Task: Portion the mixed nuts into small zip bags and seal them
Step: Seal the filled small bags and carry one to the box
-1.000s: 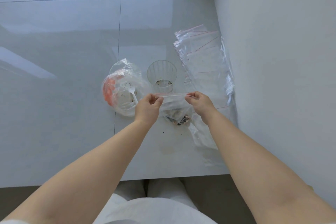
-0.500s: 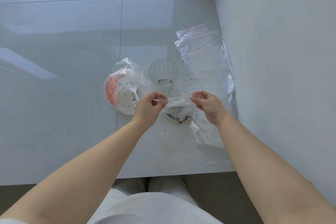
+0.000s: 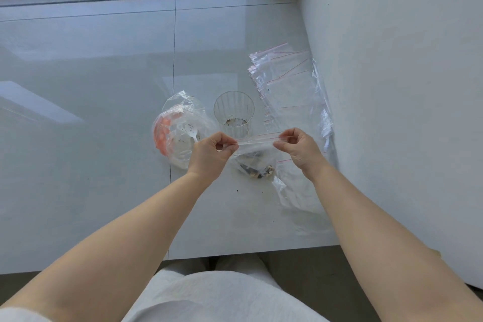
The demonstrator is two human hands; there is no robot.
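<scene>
White glossy tiled bench under a window, white wall close on the right.

Judged mid-task, at the sealing step of one portion. One small zip bag held up just above the bench, a dark clump of mixed nuts sagging in its bottom. Left hand pinching the left end of the red-lined zip strip, fingers curled tight on it. Right hand pinching the right end likewise, strip stretched taut between the two. Cannot tell whether the strip is pressed closed along its length; probably not yet fully.

Counted: two hands, one filled bag in hand. One clear ribbed plastic cup just behind the bag, only crumbs and a thin layer left at its bottom. One larger crumpled clear bag to the left of the cup, holding something orange and one white plastic spoon; little nut stock visible inside. One fanned stack of empty zip bags along the wall, several red strips showing, exact number impossible to count. A few loose crumbs on the bench near the held bag.

No finished, sealed bags plainly visible anywhere. Left to do, as judged: pressing this strip closed, setting the bag down, then filling further bags if stock remains.
</scene>
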